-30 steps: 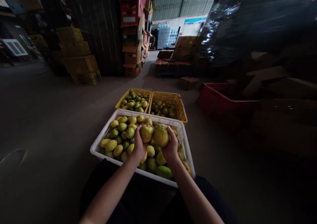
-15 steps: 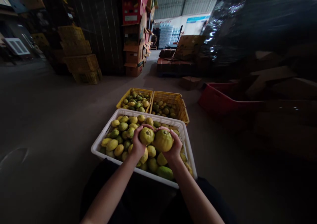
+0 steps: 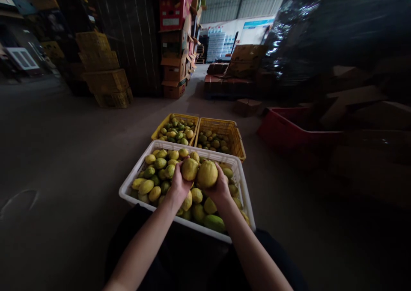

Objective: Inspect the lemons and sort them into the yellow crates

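My left hand [image 3: 179,185] cups a round yellow-green fruit [image 3: 189,169] from its outer side. Closed around a larger, faintly ribbed yellow-green fruit [image 3: 207,174] is my right hand [image 3: 222,187]. The two fruits are held side by side, nearly touching, above a white plastic crate [image 3: 138,166]. Similar yellow and green fruits fill this crate, among them a longer green fruit [image 3: 214,223] near its front edge. I cannot tell the kind of fruit for certain. Some fingers are hidden behind the held fruits.
Behind the white crate stand a fuller yellow crate [image 3: 157,130] and a part-filled yellow crate [image 3: 236,136] of fruit. A red bin [image 3: 276,128] is to the right. Stacked cartons [image 3: 173,70] and yellow crates [image 3: 105,81] rise farther back.
Both fruits have been turned in my hands, so their stem-end marks no longer face me. The right-hand fruit has shifted slightly up and left. Both hands keep their hold.
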Demonstrator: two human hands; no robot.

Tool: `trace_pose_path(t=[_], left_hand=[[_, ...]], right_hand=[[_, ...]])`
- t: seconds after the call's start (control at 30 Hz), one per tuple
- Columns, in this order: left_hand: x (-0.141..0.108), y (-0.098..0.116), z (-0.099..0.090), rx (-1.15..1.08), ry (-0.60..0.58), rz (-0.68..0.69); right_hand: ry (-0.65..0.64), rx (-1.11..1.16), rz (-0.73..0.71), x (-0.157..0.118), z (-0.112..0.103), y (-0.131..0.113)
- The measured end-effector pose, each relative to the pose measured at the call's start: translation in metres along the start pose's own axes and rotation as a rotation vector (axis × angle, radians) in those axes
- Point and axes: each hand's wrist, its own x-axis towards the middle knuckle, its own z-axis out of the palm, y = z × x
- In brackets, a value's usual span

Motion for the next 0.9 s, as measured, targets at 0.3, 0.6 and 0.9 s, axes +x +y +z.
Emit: trace_pose_path(t=[0.3, 0.6, 0.9], left_hand=[[-0.003, 0.007, -0.006, 0.082, 0.088, -0.150], [0.000, 0.011, -0.008, 0.100, 0.057, -0.174], [-0.005, 0.014, -0.006, 0.041, -0.011, -0.182]], right_hand=[[0.251, 0.043, 0.183, 0.001, -0.001, -0.004], [0.236, 0.050, 0.279, 0.006, -0.010, -0.002], [0.127, -0.076, 0.183, -0.008, 0.005, -0.016]])
